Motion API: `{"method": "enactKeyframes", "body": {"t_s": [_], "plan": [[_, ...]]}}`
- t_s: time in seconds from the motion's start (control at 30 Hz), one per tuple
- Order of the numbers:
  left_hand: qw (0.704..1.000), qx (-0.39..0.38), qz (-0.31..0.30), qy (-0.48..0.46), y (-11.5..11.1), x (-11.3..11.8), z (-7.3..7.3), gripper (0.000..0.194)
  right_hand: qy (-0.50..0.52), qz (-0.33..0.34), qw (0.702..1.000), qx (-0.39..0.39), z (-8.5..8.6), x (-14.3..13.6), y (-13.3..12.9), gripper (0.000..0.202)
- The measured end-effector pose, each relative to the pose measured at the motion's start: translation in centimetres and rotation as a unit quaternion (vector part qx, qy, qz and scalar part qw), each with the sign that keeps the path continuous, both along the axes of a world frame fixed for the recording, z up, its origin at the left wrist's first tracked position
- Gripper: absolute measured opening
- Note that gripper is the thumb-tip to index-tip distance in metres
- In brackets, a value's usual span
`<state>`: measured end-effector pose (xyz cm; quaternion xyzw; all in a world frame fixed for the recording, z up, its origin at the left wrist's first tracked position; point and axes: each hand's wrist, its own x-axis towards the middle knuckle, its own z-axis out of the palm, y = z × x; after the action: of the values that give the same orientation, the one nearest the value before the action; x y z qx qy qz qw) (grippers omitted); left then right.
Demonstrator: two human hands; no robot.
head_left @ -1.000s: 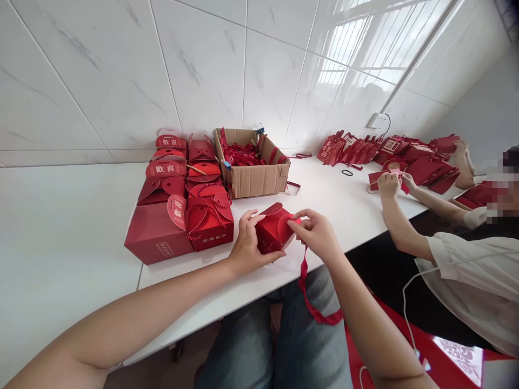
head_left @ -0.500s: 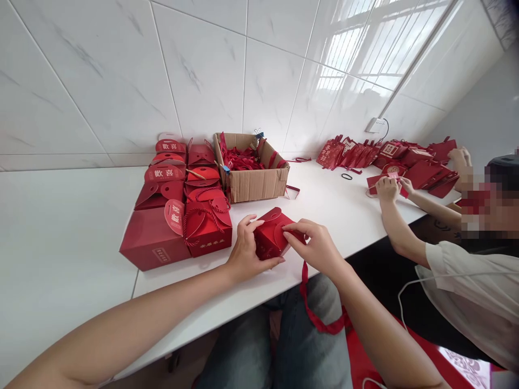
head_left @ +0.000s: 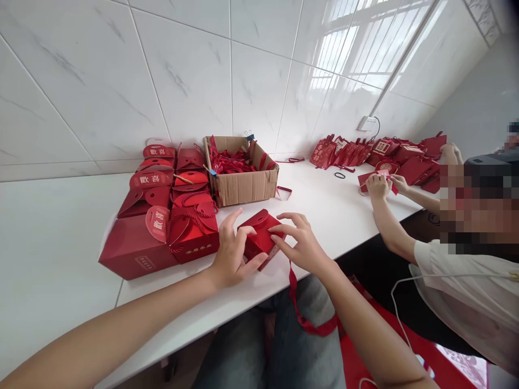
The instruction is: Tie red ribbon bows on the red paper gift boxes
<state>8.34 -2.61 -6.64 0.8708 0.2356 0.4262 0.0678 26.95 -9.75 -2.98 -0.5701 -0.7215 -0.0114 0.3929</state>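
A small red gift box sits near the front edge of the white table, its rounded flaps folded together on top. Around its left side and front curves my left hand, index finger and thumb against the box and the other fingers raised. My right hand has thumb and fingertips at the right top edge of the same box. Below that hand a dark red ribbon hangs over the table edge towards my lap; its upper end is hidden. The far side of the box is covered.
Several larger red gift boxes stand in two rows at the left. Behind is a cardboard box of red ribbons. Flat red bags lie along the tiled wall, near a black ring. A co-worker's hands handle a red piece at right.
The small box has turned slightly and rests lower, by the table surface. My left fingers have spread and loosened; my right fingers have opened a little. The view has shifted slightly.
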Motion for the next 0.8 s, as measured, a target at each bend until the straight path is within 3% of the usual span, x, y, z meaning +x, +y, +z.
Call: {"method": "enactKeyframes", "body": {"t_s": [0.1,0.27,0.37,0.47,0.63,0.8], "plan": [[0.997,-0.025,0.059,0.046,-1.1,0.5,1.3,0.026,0.005,0.0,1.0,-0.002,-0.5,0.0,-0.4,0.02],[0.991,-0.02,0.105,0.084,-2.0,1.1,2.6,0.031,0.007,0.003,1.0,-0.005,-0.8,0.0,-0.9,0.026],[0.99,-0.016,0.087,0.106,-1.8,0.9,3.2,0.031,0.005,0.005,1.0,-0.01,-0.8,0.1,-1.0,0.027],[0.992,-0.079,0.06,0.081,-1.7,1.0,3.3,0.027,0.02,0.012,1.0,0.0,-0.9,0.2,-1.1,0.026],[0.981,-0.182,0.066,0.008,-2.1,1.4,2.9,0.025,0.08,0.018,0.996,0.039,-1.8,0.2,-1.0,0.026],[0.98,-0.19,0.056,-0.002,-2.5,1.7,3.3,0.018,0.189,0.006,0.979,0.076,-2.6,-0.1,-0.1,0.019]]}}
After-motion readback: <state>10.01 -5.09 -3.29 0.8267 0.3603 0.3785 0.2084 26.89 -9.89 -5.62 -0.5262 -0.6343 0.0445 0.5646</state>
